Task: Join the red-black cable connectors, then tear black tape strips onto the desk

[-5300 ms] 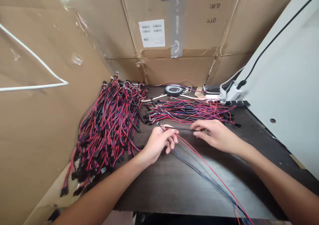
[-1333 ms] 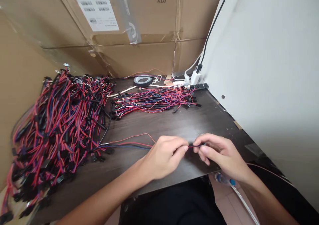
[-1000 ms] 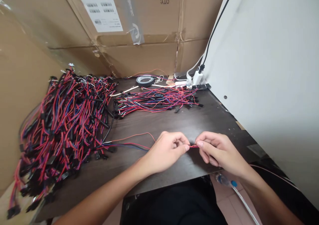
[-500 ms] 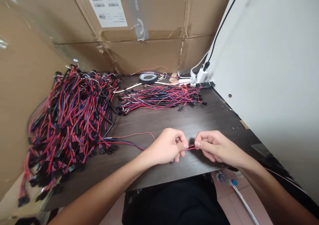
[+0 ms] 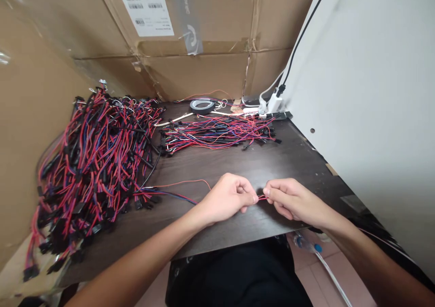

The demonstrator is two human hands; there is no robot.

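Near the front of the dark table, my left hand pinches thin wires between thumb and fingers. My right hand grips the same wires a short way to the right. Between the fingertips a small stretch of red wires shows. Red and blue wires and a thin orange wire run from my left hand towards the big heap. That heap of red, blue and black wire harnesses fills the left side. A flatter bundle of similar wires lies behind my hands.
A roll of black tape sits at the back, beside a white power strip and plug. Cardboard stands behind and at left, a white panel at right. A bottle is below the table edge.
My hands have come slightly closer together. The fingers of my left hand are curled a little more, and the wires between the fingertips have shifted slightly.
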